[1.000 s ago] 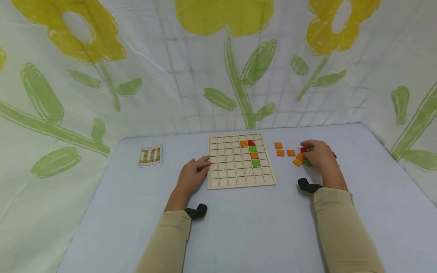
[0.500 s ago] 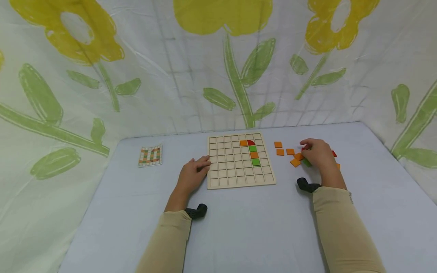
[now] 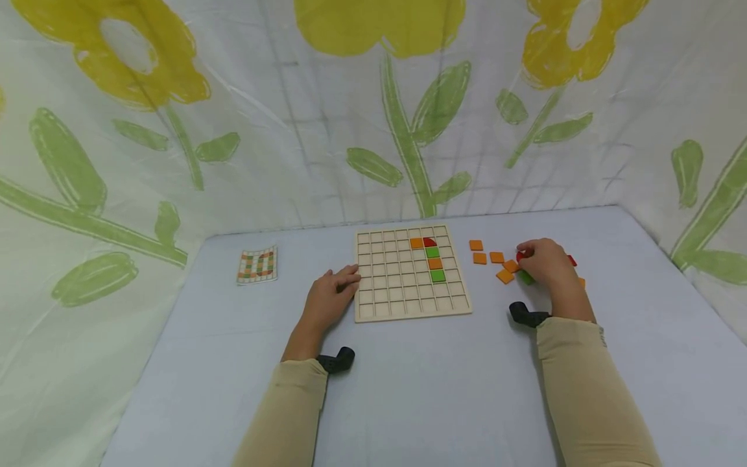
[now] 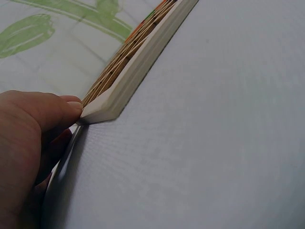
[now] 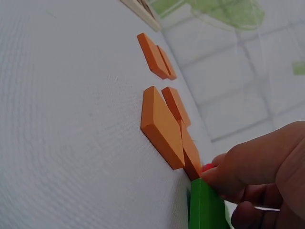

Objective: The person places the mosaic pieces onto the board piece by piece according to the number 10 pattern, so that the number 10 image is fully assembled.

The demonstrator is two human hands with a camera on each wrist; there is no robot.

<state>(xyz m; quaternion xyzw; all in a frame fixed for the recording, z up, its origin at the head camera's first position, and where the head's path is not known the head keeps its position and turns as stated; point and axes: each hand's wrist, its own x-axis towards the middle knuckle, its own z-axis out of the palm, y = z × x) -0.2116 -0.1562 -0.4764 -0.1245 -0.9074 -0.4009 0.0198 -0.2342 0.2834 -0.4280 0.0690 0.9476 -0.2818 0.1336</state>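
Far left on the bench (image 3: 192,363): one small pattern card (image 3: 257,265), checked in orange, green and white, lying flat, well apart from both hands.

Left hand (image 3: 328,299): resting at the left edge of the wooden grid board (image 3: 403,305), fingers (image 4: 71,106) loosely extended and touching its near corner, gripping nothing.

Board: pale wood, shallow square cells; an orange square and a red piece in the upper row, with green, orange and green tiles running down one column below them. Judged stiff and light, likely to slide on the cloth unless steadied at an edge.

Loose orange tiles (image 3: 489,259): several flat squares between board and right hand, some overlapping.

Right hand (image 3: 545,264): over the tile pile, fingers (image 5: 248,164) curled, fingertips pressed on a red piece (image 5: 208,167) just above a green tile (image 5: 206,207); whether the red piece is pinched or merely touched cannot be told. Tiles judged thin, rigid, smooth and light; best taken by opposite edges with thumb and forefinger.

Surface: pale blue woven cloth, slightly textured. Surround: white sheeting printed with yellow flowers and green leaves on three sides.
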